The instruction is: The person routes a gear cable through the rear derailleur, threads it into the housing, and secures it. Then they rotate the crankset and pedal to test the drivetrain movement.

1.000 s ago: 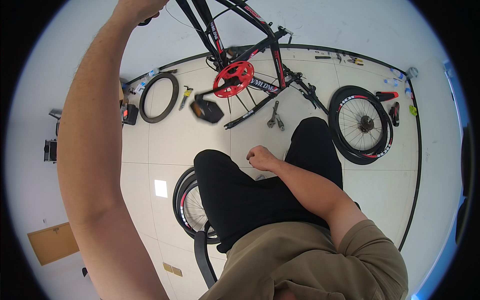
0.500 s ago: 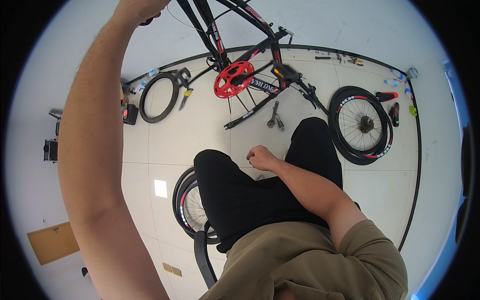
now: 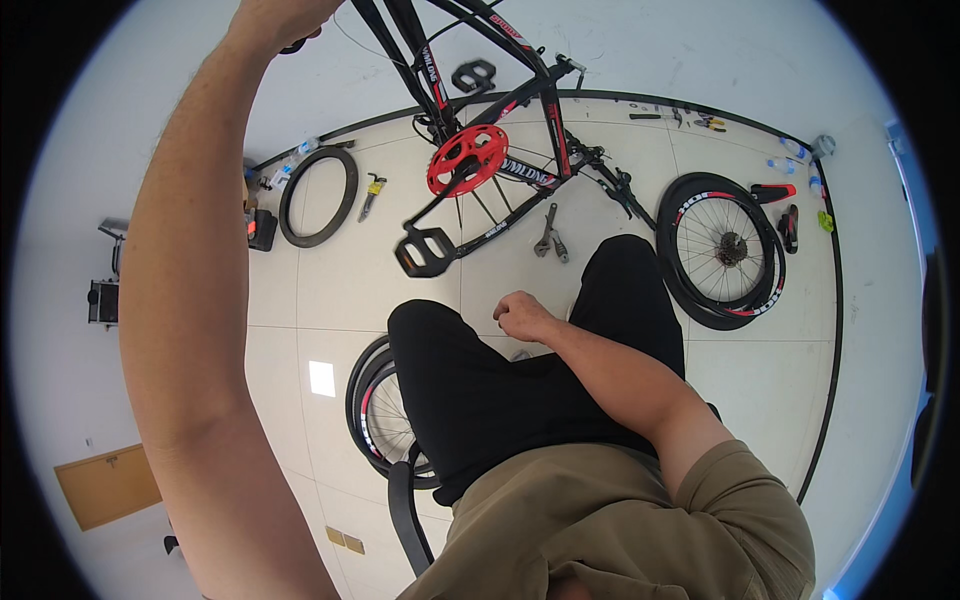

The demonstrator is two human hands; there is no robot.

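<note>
Raised to the upper left, my left hand is partly cut off by the picture's top edge. Its fingers curl round a black thing that is mostly hidden. Beyond my knees a black and red bicycle frame stands without wheels. It carries a red chainring with crank arms. One black pedal hangs low toward me, and the opposite pedal points up and away. My right hand rests between my thighs, apart from the bicycle, its fingers curled in and nothing seen in them.
On the floor lie a bare tyre, a yellow-handled tool, a wrench, and a wheel with cassette beside a red and black saddle. Another wheel is by my left leg. Hand tools line the wall.
The crank has turned: one pedal swung from the left down toward me, the other from the right up and away. Both my hands stay about where they were.
</note>
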